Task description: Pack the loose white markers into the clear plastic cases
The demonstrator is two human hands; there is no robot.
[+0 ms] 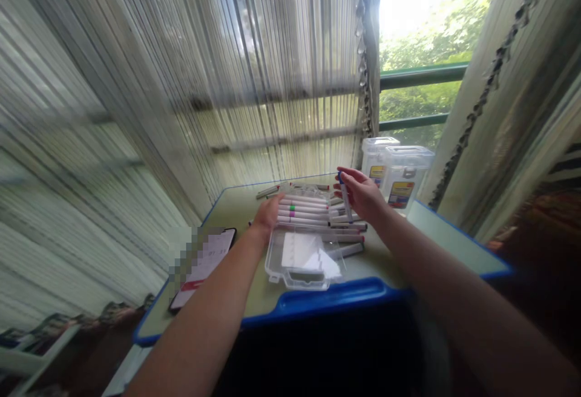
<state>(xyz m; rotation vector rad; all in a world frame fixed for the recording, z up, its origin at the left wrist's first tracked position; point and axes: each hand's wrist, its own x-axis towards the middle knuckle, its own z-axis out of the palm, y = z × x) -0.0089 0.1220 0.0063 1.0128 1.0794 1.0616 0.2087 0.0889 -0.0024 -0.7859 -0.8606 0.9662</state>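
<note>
My right hand [361,194] is closed round a white marker [345,200] with a blue cap, held upright above a row of markers. My left hand [269,214] rests on the left edge of a clear plastic case [303,194] filled with white markers [303,209]; its fingers are partly hidden. Several more markers [347,233] lie loose on the desk to the right of the case. The case's clear lid [302,261] lies open toward me.
A phone [204,264] lies at the left of the blue-edged desk [318,300]. Two clear lidded boxes [399,173] stand at the far right by the window. Striped curtains hang behind. A few markers [272,190] lie at the far edge.
</note>
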